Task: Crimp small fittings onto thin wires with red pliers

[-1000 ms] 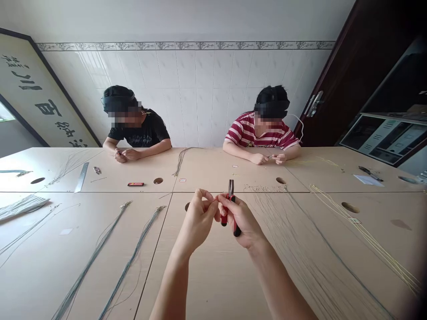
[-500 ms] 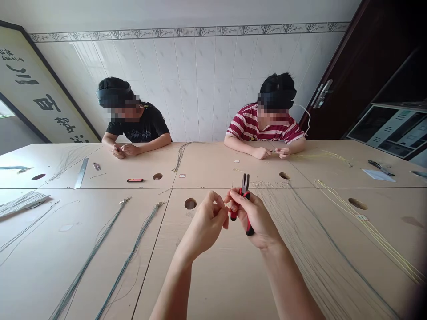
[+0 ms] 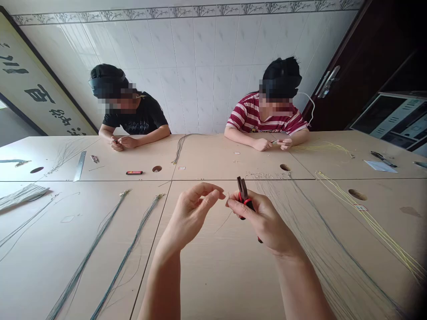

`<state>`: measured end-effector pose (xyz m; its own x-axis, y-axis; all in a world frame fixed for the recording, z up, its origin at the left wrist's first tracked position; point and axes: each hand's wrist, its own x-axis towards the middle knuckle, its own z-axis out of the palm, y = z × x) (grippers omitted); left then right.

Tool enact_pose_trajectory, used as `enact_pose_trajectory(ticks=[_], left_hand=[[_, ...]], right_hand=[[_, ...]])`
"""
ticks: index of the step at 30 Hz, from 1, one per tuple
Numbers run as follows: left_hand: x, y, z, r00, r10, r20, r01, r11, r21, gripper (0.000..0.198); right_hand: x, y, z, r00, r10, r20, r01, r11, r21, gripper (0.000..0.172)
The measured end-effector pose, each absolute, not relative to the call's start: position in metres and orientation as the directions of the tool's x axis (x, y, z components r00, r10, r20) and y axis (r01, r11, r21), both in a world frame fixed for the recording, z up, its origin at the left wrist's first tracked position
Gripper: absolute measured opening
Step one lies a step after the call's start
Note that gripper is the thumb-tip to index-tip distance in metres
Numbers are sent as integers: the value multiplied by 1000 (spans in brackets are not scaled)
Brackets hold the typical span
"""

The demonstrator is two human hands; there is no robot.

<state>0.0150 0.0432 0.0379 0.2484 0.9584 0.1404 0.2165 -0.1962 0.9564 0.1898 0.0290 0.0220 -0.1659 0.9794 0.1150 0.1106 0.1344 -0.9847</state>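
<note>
My right hand point(image 3: 265, 220) is closed around red-handled pliers point(image 3: 244, 198), whose dark jaws point up and away from me. The thumb and forefinger of that hand also pinch something tiny at their tips. My left hand point(image 3: 190, 215) is raised beside it, thumb and forefinger pinched on a thin wire point(image 3: 223, 222) that trails down toward the table. The two pinches sit a few centimetres apart above the wooden table point(image 3: 213, 275).
Long wire bundles point(image 3: 100, 253) lie on the left and more wires point(image 3: 320, 249) fan out on the right. Two people sit across, one in black point(image 3: 133, 118) and one in red stripes point(image 3: 267, 120). A steel ruler point(image 3: 79, 165), a small red item point(image 3: 134, 172) and round table holes point(image 3: 356, 194) are nearby.
My hands have drawn slightly apart and dropped lower in view. The pliers tilted left. The camera pitched down, so the far wall and both people sit higher.
</note>
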Motion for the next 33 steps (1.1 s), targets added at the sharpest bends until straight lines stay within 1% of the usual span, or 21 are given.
enact_pose_trajectory(ticks=[2,5,11,16,23,27,30,33], left_hand=[[16,42,39,271,951,148,160,-196,967,24],[19,42,39,269,955,122,114,-157,981,24],[20,42,39,237,968,87,120,-118,986,23],[20,44,36,293,951,93,72,-119,990,22],[20,46,36,264,964,38,153,-81,985,28],[18,47,37,283,959,30,176,-83,981,30],[18,47,36,296,955,34,173,-89,981,31],[17,47,36,308,951,20,181,-79,980,31]], right_hand=[[189,28,24,-188,975,116,110,138,-984,28],[188,27,26,-202,973,111,123,138,-983,28],[190,27,26,-210,972,109,142,141,-980,30],[189,27,27,-209,973,93,159,128,-979,33],[191,25,28,-224,970,91,151,127,-980,24],[192,25,28,-213,972,94,174,132,-976,19],[193,25,29,-196,973,126,183,162,-970,19],[193,25,30,-180,976,124,207,161,-965,20]])
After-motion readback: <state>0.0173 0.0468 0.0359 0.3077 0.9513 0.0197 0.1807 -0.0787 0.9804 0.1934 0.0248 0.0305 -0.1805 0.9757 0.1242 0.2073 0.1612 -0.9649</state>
